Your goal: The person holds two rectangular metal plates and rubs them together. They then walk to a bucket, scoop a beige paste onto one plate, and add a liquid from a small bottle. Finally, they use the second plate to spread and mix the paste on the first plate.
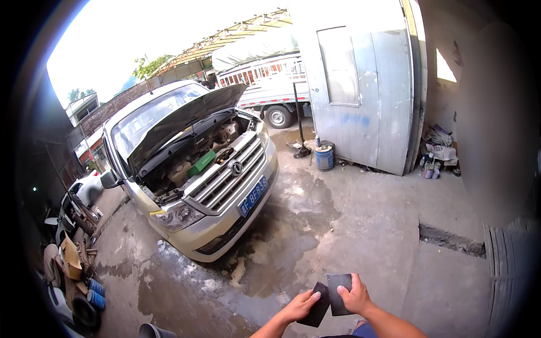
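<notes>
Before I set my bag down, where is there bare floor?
The widest bare-looking patch is concrete between the van, the metal door and the broken floor slot, ahead of the right hand. By the van's bumper it looks wet. It is crowded at far left, with a cardboard box, blue cans and a tire, and beside the door, with bottles.

Vehicle workshop: van (225, 188), open hood (183, 121)
</notes>
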{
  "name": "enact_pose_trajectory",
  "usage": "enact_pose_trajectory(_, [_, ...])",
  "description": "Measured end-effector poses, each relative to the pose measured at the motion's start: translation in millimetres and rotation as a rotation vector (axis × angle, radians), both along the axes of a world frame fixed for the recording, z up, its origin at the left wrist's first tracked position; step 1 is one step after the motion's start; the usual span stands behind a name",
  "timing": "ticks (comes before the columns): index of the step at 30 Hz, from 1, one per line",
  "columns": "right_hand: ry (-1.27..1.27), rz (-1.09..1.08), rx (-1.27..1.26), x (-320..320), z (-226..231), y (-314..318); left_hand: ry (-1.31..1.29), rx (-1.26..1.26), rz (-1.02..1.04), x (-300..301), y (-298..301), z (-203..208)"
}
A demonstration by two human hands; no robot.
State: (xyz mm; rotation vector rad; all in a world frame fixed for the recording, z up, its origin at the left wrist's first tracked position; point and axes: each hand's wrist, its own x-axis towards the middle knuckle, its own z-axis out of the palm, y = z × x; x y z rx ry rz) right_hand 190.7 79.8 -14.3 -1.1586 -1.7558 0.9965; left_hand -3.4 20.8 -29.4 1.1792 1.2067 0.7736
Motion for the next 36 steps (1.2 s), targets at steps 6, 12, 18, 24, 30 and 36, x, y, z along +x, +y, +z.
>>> enact_pose_trajectory(6, [0.02, 0.038, -0.062, 16.6, -2.1, 28.5, 0.089, -0.012, -0.091, 18.8, 16.1, -16.2])
enact_pose_trajectory(12, [0.063, 0.013, -0.091, 47.7, -20.6, 67.2, 0.299, 0.035, -0.304, 50.3, 52.2, -26.5])
enact_pose_trajectory(18, [0.312, -0.06, -0.044, 112.4, -26.8, 158.3, -0.153, -0.295, 0.124, 71.1, 110.7, -13.7])
enact_pose_trajectory(24, [0.268, 0.028, 0.167, 125.7, -4.1, 175.8, -0.5, -0.361, 0.592, 139.4, 156.9, -6.8])
enact_pose_trajectory(30, [0.148, 0.342, 0.241, 148.1, -32.0, 164.9, -0.572, 0.069, 0.889, 155.6, 193.8, 20.3])
enact_pose_trajectory(36, [0.405, 0.344, -0.5, 162.5, -19.2, 180.6, -0.627, 0.01, 0.761, 124.0, 166.1, 53.1])
